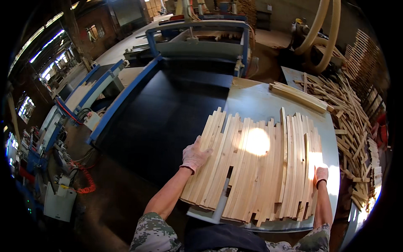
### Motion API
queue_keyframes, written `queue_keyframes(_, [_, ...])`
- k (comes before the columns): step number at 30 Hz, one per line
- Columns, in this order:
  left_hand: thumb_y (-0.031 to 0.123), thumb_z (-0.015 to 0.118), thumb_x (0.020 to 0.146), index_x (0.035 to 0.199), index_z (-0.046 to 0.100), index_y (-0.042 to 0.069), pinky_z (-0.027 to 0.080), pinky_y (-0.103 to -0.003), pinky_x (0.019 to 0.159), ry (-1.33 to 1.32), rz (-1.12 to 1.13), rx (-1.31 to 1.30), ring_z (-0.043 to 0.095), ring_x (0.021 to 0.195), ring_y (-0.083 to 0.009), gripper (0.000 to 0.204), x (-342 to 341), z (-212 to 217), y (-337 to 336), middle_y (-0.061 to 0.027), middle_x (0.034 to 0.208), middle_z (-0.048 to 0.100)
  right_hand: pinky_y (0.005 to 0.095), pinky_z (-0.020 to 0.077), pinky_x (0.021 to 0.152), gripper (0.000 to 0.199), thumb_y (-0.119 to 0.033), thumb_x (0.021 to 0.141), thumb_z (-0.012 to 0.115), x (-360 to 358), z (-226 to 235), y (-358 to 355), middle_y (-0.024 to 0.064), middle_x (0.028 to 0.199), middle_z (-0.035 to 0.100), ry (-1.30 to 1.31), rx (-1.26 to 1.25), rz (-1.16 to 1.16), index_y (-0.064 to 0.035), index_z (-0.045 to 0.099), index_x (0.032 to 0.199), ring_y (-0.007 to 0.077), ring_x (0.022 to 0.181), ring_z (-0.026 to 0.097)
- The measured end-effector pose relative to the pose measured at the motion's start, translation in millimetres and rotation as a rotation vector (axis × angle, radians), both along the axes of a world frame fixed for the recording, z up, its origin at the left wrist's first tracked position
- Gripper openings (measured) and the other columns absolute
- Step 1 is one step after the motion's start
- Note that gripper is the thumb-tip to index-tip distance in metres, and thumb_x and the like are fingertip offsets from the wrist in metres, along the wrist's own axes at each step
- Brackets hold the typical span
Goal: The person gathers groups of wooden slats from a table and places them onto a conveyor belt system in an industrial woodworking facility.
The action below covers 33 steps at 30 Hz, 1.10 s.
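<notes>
Both gloved hands, left hand [194, 156] and right hand [321, 175], press flat on wooden slats [256, 168] on the table [260, 105]

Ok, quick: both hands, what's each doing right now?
Left hand: open, gloved, flat on the left edge of the wooden slats.
Right hand: gloved, against the slats' right edge; grip cannot be told.

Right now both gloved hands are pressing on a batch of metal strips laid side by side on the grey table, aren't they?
Not quite: the strips are wood, not metal. The head view shows pale wooden slats side by side on the grey table, with the left hand flat on the left edge of the batch and the right hand at its right edge, both gloved.
</notes>
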State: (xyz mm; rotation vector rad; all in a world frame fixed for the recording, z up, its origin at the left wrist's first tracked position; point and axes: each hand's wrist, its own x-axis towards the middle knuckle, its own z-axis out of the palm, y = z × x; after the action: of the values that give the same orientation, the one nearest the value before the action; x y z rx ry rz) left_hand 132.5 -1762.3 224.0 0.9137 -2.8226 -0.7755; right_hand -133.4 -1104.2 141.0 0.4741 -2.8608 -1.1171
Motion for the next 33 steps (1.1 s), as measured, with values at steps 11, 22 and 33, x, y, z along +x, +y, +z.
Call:
queue_keyframes(11, [0.068, 0.067, 0.085, 0.152, 0.058, 0.008, 0.051, -0.048, 0.105, -0.068, 0.135, -0.222, 0.069, 0.117, -0.0369, 0.091, -5, -18, 30, -0.0224, 0.120, 0.074, 0.0450, 0.0563, 0.088, 0.065, -0.053, 0.090, 0.069, 28, 71, -70, 0.0316, 0.098, 0.074, -0.126, -1.304, -0.554, 0.0111, 0.071, 0.099, 0.0437, 0.096, 0.073])
queue_keyframes(22, [0.066, 0.058, 0.096, 0.160, 0.044, 0.007, 0.027, -0.052, 0.122, -0.134, 0.152, -0.420, 0.040, 0.148, -0.0368, 0.088, -15, -50, 51, -0.0233, 0.156, 0.046, 0.0460, 0.0555, 0.083, 0.061, -0.049, 0.081, 0.074, 20, 14, -39, 0.0268, 0.091, 0.073, -0.229, -1.456, -0.507, 0.0102, 0.070, 0.099, 0.0397, 0.087, 0.071])
queue_keyframes(33, [0.062, 0.044, 0.105, 0.163, 0.037, -0.002, 0.011, -0.051, 0.133, -0.291, 0.145, -0.511, 0.024, 0.162, -0.0392, 0.087, -3, -81, -14, -0.0246, 0.172, 0.031, 0.0498, 0.0569, 0.088, 0.063, -0.053, 0.078, 0.073, 32, -14, -136, 0.0308, 0.098, 0.075, -0.395, -1.358, -0.380, 0.0068, 0.078, 0.097, 0.0448, 0.099, 0.074])
